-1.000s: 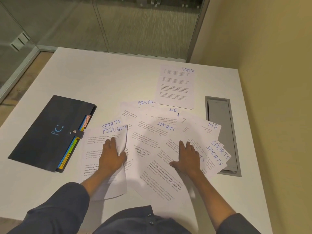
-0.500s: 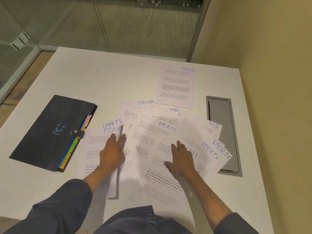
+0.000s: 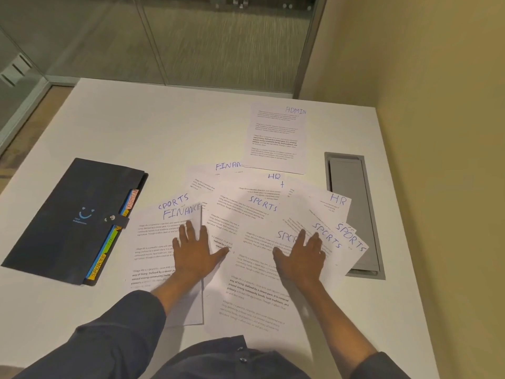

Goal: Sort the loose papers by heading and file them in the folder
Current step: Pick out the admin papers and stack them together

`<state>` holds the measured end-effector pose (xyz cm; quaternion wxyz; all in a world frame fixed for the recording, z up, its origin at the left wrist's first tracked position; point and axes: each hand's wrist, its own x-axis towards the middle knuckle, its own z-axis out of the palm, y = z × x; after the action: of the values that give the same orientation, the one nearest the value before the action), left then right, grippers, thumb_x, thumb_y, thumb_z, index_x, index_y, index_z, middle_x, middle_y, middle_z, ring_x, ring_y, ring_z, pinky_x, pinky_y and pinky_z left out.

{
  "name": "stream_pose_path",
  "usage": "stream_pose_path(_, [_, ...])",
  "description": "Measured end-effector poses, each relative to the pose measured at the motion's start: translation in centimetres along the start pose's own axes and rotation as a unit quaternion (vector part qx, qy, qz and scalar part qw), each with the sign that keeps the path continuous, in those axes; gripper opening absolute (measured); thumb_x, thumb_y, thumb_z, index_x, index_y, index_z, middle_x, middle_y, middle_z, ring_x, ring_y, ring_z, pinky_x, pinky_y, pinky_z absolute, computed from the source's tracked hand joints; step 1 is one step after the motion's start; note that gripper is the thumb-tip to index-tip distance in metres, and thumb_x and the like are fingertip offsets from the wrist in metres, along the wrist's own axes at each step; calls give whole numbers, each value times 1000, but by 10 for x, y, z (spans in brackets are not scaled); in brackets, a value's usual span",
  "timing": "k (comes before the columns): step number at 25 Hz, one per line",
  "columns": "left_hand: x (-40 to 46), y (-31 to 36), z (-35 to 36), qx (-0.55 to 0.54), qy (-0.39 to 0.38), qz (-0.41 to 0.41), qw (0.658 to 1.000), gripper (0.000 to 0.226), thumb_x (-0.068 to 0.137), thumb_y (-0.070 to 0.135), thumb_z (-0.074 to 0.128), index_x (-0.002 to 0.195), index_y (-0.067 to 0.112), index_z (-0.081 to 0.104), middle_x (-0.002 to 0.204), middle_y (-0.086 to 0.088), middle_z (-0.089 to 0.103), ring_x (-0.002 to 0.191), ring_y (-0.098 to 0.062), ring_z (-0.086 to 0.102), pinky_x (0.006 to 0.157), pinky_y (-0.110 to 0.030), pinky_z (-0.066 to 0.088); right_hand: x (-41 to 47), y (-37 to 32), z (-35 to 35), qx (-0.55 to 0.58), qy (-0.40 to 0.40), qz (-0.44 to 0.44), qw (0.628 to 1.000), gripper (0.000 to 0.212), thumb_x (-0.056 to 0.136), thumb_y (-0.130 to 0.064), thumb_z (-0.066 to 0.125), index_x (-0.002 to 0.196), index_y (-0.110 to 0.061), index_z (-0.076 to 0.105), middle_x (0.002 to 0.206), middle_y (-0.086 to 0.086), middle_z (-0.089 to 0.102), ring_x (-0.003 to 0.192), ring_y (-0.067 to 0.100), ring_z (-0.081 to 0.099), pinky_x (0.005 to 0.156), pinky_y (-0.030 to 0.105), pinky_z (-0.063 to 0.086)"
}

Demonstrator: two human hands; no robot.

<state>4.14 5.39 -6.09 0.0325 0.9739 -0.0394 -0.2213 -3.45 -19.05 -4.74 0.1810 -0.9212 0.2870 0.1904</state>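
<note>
Several loose papers lie fanned across the white table, headed SPORTS, FINANCE and HR in blue ink. My left hand rests flat, fingers spread, on a FINANCE sheet that lies over a SPORTS sheet. My right hand presses flat on a SPORTS sheet in the middle of the fan. One ADMIN sheet lies apart at the back. The dark folder lies closed by its strap at the left, coloured tabs showing along its right edge.
A grey metal cable hatch is set into the table at the right, partly under the outer SPORTS sheets. A yellow wall stands close on the right. Glass partitions run behind the table's far edge.
The FINANCE sheet's lifted right edge has come down flat under my left hand. My right hand has slid a SPORTS sheet toward the middle, baring more headings at the right.
</note>
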Motion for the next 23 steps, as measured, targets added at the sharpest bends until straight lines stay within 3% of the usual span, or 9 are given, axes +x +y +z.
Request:
stream_pose_path(3, [-6,9,7,19,4,55,998,96,81,82,31,154,24,8,159,-18,-15,146,-36,-15,115,-56,0,-2,0,4,-18,-49,-13,999,94,92,-68,39,157,-12,0,163,21,-3,151,35,-1,120,50,4])
stream_pose_path(6, [2,16,5,13,7,82,997,88,86,76,27,154,23,11,160,-13,-15,147,-30,-15,116,-55,-1,0,-8,3,-71,-15,-34,997,90,93,-66,36,157,-12,2,163,19,0,151,35,0,121,51,1])
stream_pose_path(9, [18,16,-7,14,17,86,996,74,93,64,28,154,24,14,161,-12,-11,148,-31,-10,117,-56,4,4,-25,-1,-97,-2,-128,987,88,95,-61,37,157,-11,0,164,12,-9,152,31,-6,121,50,0])
stream_pose_path(13, [37,11,-28,42,18,105,993,66,96,54,37,152,26,18,162,-10,-6,149,-31,-5,117,-55,8,21,-63,-2,-107,-15,-214,971,80,97,-55,38,156,-10,7,165,9,2,152,27,3,121,50,6])
stream_pose_path(18, [59,3,-35,53,-3,101,994,75,86,49,54,147,21,21,161,-10,1,148,-30,1,114,-56,15,66,-96,-8,-113,-10,-215,970,77,97,-47,46,155,-8,14,163,11,14,149,29,17,118,49,19])
stream_pose_path(23, [69,-2,-30,26,-27,96,995,86,81,49,57,149,17,15,159,-13,9,144,-31,13,104,-53,38,90,-104,-10,-123,3,-227,966,81,93,-45,57,153,-7,17,151,11,32,134,30,37,104,44,36])
